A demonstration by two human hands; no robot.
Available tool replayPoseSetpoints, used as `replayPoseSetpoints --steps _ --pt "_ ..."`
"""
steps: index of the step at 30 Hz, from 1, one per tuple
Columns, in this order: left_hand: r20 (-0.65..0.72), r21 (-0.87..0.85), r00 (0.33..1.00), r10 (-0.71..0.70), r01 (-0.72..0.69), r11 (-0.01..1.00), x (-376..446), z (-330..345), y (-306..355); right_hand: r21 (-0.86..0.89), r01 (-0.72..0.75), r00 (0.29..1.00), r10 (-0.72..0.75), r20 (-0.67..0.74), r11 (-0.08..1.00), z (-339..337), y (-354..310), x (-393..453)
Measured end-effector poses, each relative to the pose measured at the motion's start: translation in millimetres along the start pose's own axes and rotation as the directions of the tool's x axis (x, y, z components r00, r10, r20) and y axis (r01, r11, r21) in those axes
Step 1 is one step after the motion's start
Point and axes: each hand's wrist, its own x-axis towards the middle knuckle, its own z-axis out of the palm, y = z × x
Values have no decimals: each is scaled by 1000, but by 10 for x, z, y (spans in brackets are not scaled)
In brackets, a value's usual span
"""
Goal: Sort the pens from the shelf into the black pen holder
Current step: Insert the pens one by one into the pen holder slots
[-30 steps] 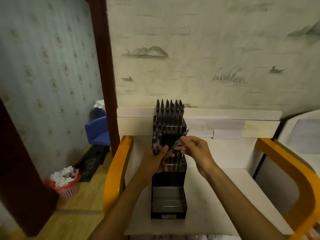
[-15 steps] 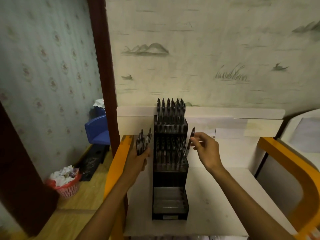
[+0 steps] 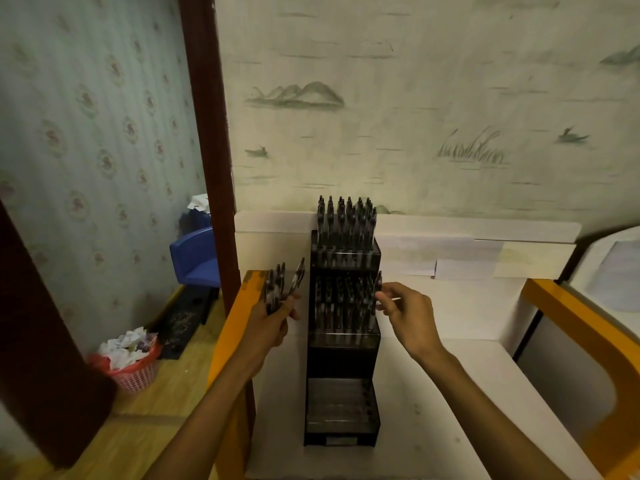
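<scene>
**Pen going into the middle tier**

Pen (image 3: 377, 289) sits pinched in the right hand (image 3: 408, 313) at the right edge of the black pen holder (image 3: 341, 355), over its crowded middle tier; whether its tip has entered a slot is hard to tell. The left hand (image 3: 273, 323) grips a spare bundle of pens (image 3: 280, 285) just left of the holder.

Risk: the tip could catch on neighbouring pens and miss its slot, or a sideways push could tip the tall, narrow holder. One splayed pen in the bundle might slip loose.

Top tier is full, bottom tier bare. A blue chair (image 3: 195, 258) and pink bin (image 3: 133, 368) sit off to the left, clear of the work.
</scene>
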Motion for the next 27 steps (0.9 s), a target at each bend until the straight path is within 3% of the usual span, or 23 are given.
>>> replayPoseSetpoints --steps 11,21,27 --pt "21 22 1000 3 -4 1000 -16 -3 19 -99 10 1000 -9 6 995 60 28 13" --pt "41 40 999 1 -3 999 -73 -13 24 -207 -39 993 61 103 978 137 140 -147" --pt "15 61 997 -76 75 995 -107 7 17 -234 -53 989 83 121 971 67 78 -141"
